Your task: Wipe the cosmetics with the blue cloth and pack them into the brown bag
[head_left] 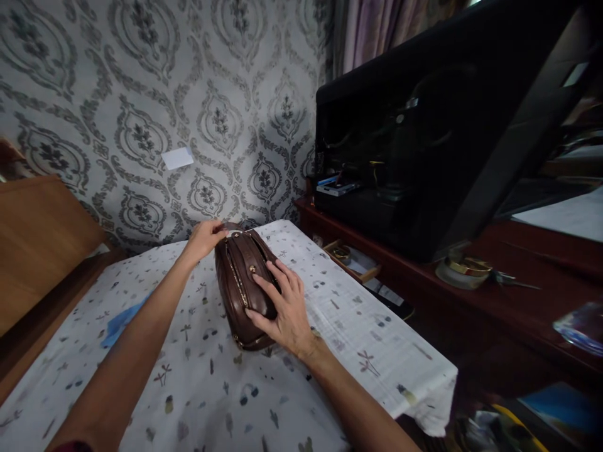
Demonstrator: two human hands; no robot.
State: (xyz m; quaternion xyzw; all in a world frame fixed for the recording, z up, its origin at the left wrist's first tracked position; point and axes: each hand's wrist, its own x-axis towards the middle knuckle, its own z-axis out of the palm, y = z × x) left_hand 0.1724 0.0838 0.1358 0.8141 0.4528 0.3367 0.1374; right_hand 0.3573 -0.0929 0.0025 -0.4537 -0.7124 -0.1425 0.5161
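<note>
A brown leather bag [249, 276] with metal zippers and a round stud lies on the white patterned cloth. Its long zippered openings stand partly apart. My left hand [206, 238] is at the bag's far end, its fingers closed on the edge near the dark strap or handle there; the fingertips are partly hidden. Across the near right part of the bag rests my right hand [285, 307], fingers spread, with the thumb by the left zipper and the index finger near the stud.
A blue cloth-like piece [120, 323] lies left of my left forearm. To the right, a dark red cabinet [509, 263] carries a large black screen [405, 144], tape rolls [464, 270] and a clear glass-like object [581, 326]. A wooden drawer [367, 270] is pulled out beside the table.
</note>
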